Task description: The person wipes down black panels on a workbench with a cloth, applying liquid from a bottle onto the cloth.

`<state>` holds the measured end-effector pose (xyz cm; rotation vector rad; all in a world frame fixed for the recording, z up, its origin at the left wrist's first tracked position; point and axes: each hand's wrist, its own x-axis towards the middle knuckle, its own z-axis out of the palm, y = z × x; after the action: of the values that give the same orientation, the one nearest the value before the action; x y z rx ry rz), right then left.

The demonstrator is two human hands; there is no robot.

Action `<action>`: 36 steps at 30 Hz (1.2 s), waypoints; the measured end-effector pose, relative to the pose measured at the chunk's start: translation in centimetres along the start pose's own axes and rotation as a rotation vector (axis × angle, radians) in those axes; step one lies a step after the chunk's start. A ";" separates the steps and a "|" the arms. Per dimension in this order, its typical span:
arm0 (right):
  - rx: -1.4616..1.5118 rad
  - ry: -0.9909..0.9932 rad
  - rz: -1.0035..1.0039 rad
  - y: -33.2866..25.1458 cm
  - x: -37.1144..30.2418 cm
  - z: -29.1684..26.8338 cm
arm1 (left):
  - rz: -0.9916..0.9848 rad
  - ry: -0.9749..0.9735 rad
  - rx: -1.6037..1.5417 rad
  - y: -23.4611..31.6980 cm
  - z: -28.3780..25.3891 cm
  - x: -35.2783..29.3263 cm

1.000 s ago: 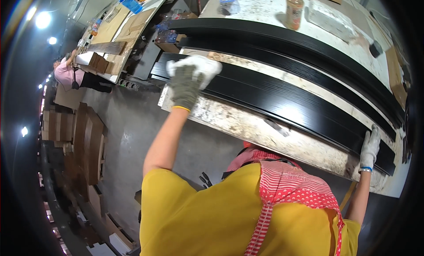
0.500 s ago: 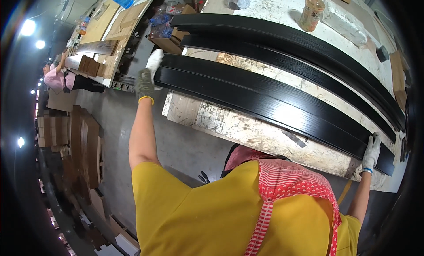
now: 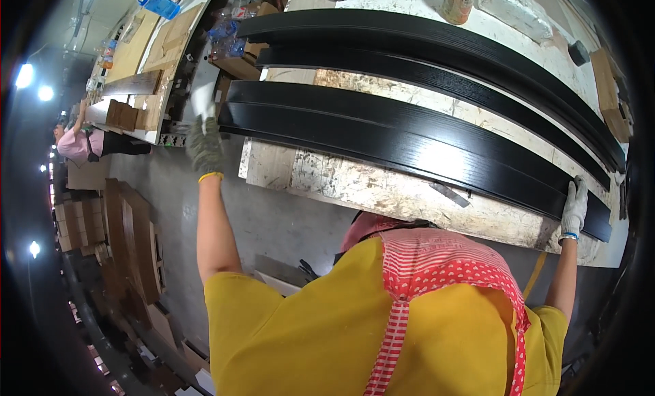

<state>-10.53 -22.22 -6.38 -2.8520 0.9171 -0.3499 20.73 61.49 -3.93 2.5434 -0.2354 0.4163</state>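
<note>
The nearest of three long black boards point(image 3: 382, 133) lies across the worktable in front of me, its surface wood-grained with a lengthwise ridge. My right hand point(image 3: 575, 206), in a pale glove, rests with stretched fingers on its right end. Just beside its left end is my left hand point(image 3: 205, 133), in a white and grey-green glove; motion smears its fingers, and I cannot tell whether it touches the board. Behind lie a narrower black board point(image 3: 423, 82) and a far black board point(image 3: 409, 37), roughly parallel to the near one.
The scuffed white worktable point(image 3: 341, 177) carries a small dark flat strip point(image 3: 449, 194) near its front edge. At the back stand a drink bottle point(image 3: 458, 3) and a wrapped white block point(image 3: 515, 15). Another person point(image 3: 78, 143) works at a bench on the left. Brown boards point(image 3: 129, 239) are stacked on the floor.
My left hand has come off the near board's left end and moved left and slightly down. My right hand stays on the right end. The whole view has shifted a little.
</note>
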 end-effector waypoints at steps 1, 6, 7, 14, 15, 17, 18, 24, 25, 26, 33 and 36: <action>-0.004 -0.005 0.012 -0.1 -0.2 -0.1 | 0.025 0.093 0.228 3.4 -1.4 1.4; -0.008 0.012 -0.020 1.0 -0.4 0.2 | 0.642 0.141 0.173 17.1 6.5 -5.0; -0.004 0.008 -0.038 1.0 -0.1 0.5 | 0.594 -0.073 0.310 18.0 9.2 -6.3; 0.044 -0.020 0.010 1.2 -0.2 0.6 | 0.227 -0.271 0.765 10.9 0.3 1.0; 0.015 -0.032 -0.005 0.7 -0.3 0.3 | 0.299 -0.329 0.872 10.2 0.7 1.0; 0.002 -0.014 0.002 0.9 -0.3 0.4 | 0.304 -0.444 0.889 13.4 2.1 0.2; 0.009 -0.033 0.010 0.6 0.0 0.4 | 0.371 -0.493 0.865 12.7 4.0 -1.2; 0.047 0.007 0.036 1.4 -0.8 0.3 | 0.614 -0.436 0.725 14.3 2.2 -0.3; 0.048 0.004 0.044 1.0 -1.0 0.3 | 0.421 -0.472 0.734 13.1 0.6 0.6; 0.050 0.014 0.035 0.5 -0.8 0.3 | 0.228 -0.503 0.740 12.5 -0.3 1.4; 0.008 0.045 0.021 1.2 -0.7 0.7 | 0.521 -0.616 0.538 20.0 5.4 -2.6; 0.034 0.038 0.035 1.4 -1.1 0.7 | 0.633 -0.649 0.904 14.3 1.7 0.2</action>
<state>-11.96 -22.66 -7.48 -2.8038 0.9574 -0.4138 17.72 48.61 1.75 3.3736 -1.3832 -0.1684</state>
